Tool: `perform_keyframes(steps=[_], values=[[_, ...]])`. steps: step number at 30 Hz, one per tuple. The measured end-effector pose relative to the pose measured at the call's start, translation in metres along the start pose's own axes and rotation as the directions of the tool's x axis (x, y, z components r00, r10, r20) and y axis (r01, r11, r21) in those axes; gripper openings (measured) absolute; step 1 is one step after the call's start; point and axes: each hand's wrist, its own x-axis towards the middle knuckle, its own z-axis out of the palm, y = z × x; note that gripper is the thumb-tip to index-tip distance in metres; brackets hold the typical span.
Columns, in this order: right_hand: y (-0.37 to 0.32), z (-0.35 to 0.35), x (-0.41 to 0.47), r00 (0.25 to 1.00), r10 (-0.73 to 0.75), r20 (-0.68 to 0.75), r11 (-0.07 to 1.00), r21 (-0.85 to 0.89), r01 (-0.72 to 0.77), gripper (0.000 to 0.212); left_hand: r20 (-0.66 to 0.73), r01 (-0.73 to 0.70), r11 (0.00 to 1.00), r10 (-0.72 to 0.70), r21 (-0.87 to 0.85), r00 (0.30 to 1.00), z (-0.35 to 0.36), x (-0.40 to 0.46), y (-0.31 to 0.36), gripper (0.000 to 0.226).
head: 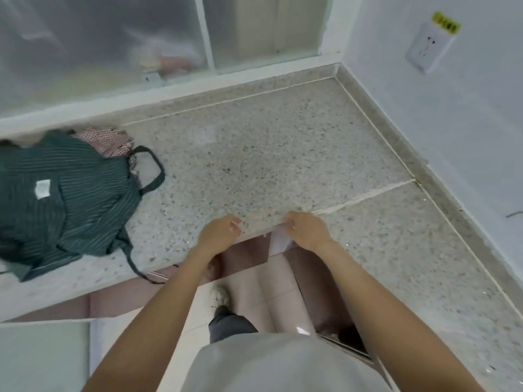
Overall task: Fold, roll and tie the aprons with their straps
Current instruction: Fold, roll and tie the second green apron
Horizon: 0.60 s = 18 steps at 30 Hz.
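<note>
1. Over at the far left of the speckled grey stone counter, the crumpled dark green pinstriped fabric apron is lying heaped on a red checked cloth, well apart from both hands.
2. Its long dark strap is trailing over the counter edge; careless pulling could snag it or drag the checked cloth along.
3. Left hand and right hand are resting at the counter's near edge, fingers loosely curled, each grip holding nothing.
</note>
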Motion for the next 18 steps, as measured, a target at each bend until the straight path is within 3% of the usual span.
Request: perform_keyframes(steps=[4,8,10,13,15,18], values=[[-0.092,0.028,0.057,0.982,-0.127,0.142,0.992,0.036,0.123,0.033,-0.292,0.036,0.998,-0.051,-0.056,0.955,-0.064,-0.011,-0.086,0.021],[-0.182,0.060,0.104,0.955,-0.250,0.160,0.965,-0.044,0.260,0.042,-0.517,0.055,0.992,0.011,0.112,0.856,-0.123,-0.019,-0.164,0.032],[-0.227,0.076,0.126,0.930,-0.335,0.151,0.940,-0.020,0.342,0.049,-0.523,0.145,0.972,-0.027,0.184,0.852,-0.149,-0.015,-0.203,0.053],[-0.288,0.094,0.153,0.883,-0.447,0.143,0.888,-0.042,0.457,0.065,-0.381,0.325,0.908,-0.211,0.264,0.900,-0.174,-0.009,-0.250,0.084],[-0.322,0.105,0.173,0.868,-0.471,0.156,0.863,-0.126,0.490,0.077,-0.320,0.346,0.891,-0.250,0.295,0.914,-0.185,-0.003,-0.272,0.084],[-0.358,0.121,0.202,0.869,-0.466,0.169,0.837,-0.234,0.495,0.094,-0.303,0.262,0.904,-0.159,0.338,0.940,-0.199,0.003,-0.294,0.074]])
